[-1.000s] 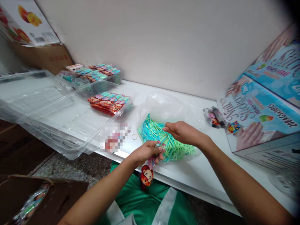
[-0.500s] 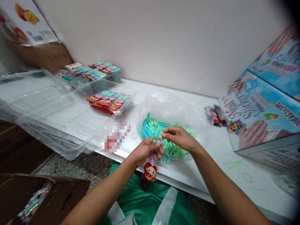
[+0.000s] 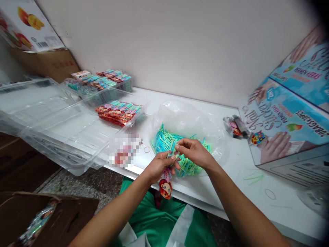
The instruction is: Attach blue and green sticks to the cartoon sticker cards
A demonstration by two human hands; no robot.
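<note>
My left hand (image 3: 164, 165) is closed on a mermaid-doll-shaped packet (image 3: 165, 188), whose red-haired head hangs down below the fingers. At the packet's upper end, my right hand (image 3: 194, 151) pinches its green-blue strip part, close to the left fingertips. Just how the fingers meet there is too small to make out. Under and behind both hands lies a clear plastic bag (image 3: 180, 111), spread open and holding a heap of thin blue and green sticks (image 3: 164, 139).
Left on the white table (image 3: 231, 199) are clear plastic trays (image 3: 84, 161) and stacked red-haired packets (image 3: 118, 113). Rubber bands (image 3: 147, 149) and loose green sticks (image 3: 254, 178) lie about. A printed carton (image 3: 288, 123) stands right, near small dark packets (image 3: 235, 126). An open brown box (image 3: 77, 206) is lower left.
My right hand's fingers have shifted slightly at the packet's upper end, and the hanging head has turned a little. The left hand keeps its hold.
</note>
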